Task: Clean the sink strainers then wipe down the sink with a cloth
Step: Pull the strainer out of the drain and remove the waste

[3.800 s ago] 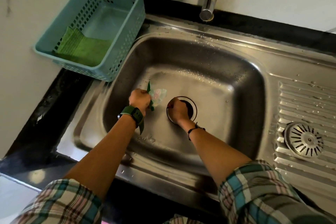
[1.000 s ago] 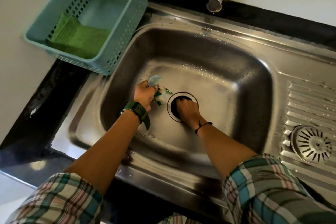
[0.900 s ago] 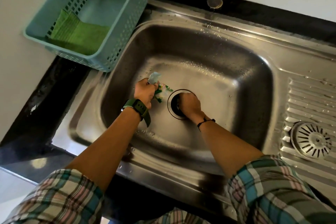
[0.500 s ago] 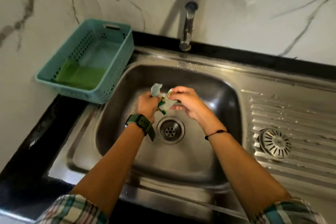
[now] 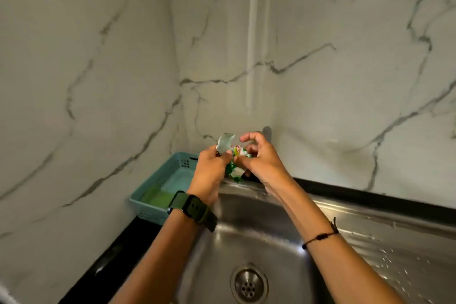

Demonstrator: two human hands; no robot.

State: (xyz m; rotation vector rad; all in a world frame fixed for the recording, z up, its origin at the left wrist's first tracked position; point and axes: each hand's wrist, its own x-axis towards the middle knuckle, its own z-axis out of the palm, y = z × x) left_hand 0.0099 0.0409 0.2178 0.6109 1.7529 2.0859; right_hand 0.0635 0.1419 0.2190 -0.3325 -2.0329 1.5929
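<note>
Both hands are raised above the back of the steel sink (image 5: 259,237). My left hand (image 5: 209,170) grips a crumpled green and white wrapper (image 5: 233,155) along with a pale scrap. My right hand (image 5: 259,158) pinches the same wrapper from the right, its index finger lifted. At the bottom of the basin the round metal drain (image 5: 249,284) shows small holes. A green cloth (image 5: 155,197) lies in the teal basket (image 5: 145,207) left of the sink. The loose strainer on the drainboard is out of frame.
Marble-patterned walls fill the upper view and meet in a corner behind the basket. A black counter strip (image 5: 370,200) runs along the back of the sink. The tap is hidden behind my hands. Water drops dot the drainboard (image 5: 394,254) at the right.
My right hand left the drain and rose to join the left one on the wrapper. Both hands lifted higher, and the view tilted up toward the wall.
</note>
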